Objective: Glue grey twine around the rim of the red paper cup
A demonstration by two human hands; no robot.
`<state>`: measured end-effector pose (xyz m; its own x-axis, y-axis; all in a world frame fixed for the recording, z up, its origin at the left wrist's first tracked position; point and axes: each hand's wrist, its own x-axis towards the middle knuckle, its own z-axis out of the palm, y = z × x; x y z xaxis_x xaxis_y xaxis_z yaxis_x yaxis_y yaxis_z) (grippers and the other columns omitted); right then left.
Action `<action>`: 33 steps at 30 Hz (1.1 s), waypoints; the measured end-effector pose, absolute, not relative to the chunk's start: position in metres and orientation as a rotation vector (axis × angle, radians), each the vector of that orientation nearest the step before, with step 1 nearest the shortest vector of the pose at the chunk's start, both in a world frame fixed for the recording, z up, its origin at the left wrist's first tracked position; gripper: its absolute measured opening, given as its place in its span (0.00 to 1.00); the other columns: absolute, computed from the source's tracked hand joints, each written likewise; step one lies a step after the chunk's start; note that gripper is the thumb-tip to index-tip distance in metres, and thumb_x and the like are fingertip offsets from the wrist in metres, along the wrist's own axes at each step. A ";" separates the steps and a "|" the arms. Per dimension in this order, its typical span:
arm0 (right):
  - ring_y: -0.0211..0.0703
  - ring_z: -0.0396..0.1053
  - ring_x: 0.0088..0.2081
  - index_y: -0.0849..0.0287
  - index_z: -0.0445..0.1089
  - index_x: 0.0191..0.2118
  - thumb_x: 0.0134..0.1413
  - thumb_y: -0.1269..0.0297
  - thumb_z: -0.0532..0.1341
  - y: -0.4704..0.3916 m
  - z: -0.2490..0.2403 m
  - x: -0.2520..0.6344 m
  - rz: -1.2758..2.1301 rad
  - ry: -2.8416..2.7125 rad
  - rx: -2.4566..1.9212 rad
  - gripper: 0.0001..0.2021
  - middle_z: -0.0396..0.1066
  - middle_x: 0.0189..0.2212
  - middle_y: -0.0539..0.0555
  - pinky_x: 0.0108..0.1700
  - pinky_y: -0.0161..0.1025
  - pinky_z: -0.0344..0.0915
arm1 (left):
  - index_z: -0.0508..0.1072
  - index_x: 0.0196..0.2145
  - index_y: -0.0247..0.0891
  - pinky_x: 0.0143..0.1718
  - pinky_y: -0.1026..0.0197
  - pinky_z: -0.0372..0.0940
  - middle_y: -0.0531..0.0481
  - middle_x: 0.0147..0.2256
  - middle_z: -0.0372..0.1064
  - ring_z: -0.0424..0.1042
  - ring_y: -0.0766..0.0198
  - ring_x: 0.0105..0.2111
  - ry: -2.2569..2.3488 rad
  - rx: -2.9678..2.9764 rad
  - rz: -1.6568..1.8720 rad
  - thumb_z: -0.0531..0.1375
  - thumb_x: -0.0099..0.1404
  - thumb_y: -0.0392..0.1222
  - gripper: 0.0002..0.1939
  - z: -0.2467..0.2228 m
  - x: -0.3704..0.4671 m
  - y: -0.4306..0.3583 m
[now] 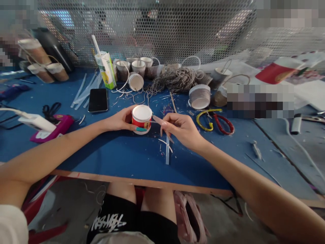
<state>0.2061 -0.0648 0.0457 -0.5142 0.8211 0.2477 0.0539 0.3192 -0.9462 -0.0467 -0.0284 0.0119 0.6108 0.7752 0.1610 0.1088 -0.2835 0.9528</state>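
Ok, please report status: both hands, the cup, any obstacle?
Left hand holding red-and-white cup. Right hand at cup's side, grip unclear. Translucent strip near right hand, not blocking cup.

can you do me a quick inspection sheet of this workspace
surface: blue tabletop, small scraps scattered
job's things: red and white container, in hand
clutter: phone, drink carton, tangled grey cord
grippers: left hand holds the container; right hand close beside it, grip unclear
cables: white cable runs to white block on magenta unit
surroundings: perforated metal screen behind
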 end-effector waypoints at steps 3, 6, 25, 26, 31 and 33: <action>0.30 0.59 0.18 0.59 0.68 0.24 0.51 0.43 0.69 -0.064 0.044 0.207 1.156 -1.842 -0.805 0.23 0.64 0.17 0.45 0.21 0.33 0.57 | 0.62 0.62 0.42 0.62 0.42 0.65 0.36 0.64 0.64 0.66 0.45 0.63 0.659 1.787 0.795 0.76 0.47 0.46 0.47 0.012 -0.046 -0.029; 0.31 0.60 0.19 0.59 0.67 0.25 0.52 0.42 0.68 -0.063 0.045 0.206 1.104 -1.870 -0.815 0.24 0.66 0.18 0.46 0.23 0.33 0.58 | 0.61 0.62 0.43 0.62 0.43 0.64 0.38 0.61 0.65 0.67 0.45 0.62 0.680 1.827 0.888 0.77 0.45 0.47 0.49 0.011 -0.042 -0.031; 0.32 0.62 0.20 0.59 0.67 0.26 0.54 0.42 0.67 -0.059 0.041 0.206 1.030 -1.906 -0.860 0.23 0.66 0.19 0.46 0.24 0.35 0.58 | 0.67 0.56 0.41 0.54 0.51 0.70 0.39 0.57 0.69 0.72 0.50 0.56 0.669 1.852 0.940 0.76 0.47 0.47 0.40 0.013 -0.039 -0.034; 0.32 0.61 0.20 0.59 0.67 0.26 0.54 0.43 0.67 -0.059 0.041 0.206 1.023 -1.913 -0.858 0.23 0.65 0.19 0.46 0.25 0.35 0.58 | 0.67 0.56 0.41 0.55 0.51 0.69 0.39 0.58 0.68 0.71 0.50 0.57 0.656 1.842 0.935 0.76 0.47 0.46 0.41 0.013 -0.039 -0.034; 0.32 0.61 0.20 0.58 0.67 0.26 0.55 0.43 0.66 -0.059 0.040 0.206 1.019 -1.917 -0.857 0.22 0.65 0.19 0.46 0.25 0.36 0.58 | 0.66 0.57 0.42 0.58 0.48 0.67 0.40 0.57 0.69 0.70 0.48 0.58 0.662 1.794 0.947 0.78 0.44 0.46 0.44 0.011 -0.038 -0.033; 0.32 0.62 0.20 0.58 0.67 0.26 0.54 0.42 0.66 -0.059 0.041 0.206 1.024 -1.908 -0.859 0.23 0.66 0.19 0.46 0.25 0.36 0.58 | 0.66 0.57 0.42 0.58 0.48 0.68 0.41 0.57 0.69 0.70 0.48 0.58 0.676 1.787 0.946 0.78 0.44 0.46 0.44 0.011 -0.037 -0.034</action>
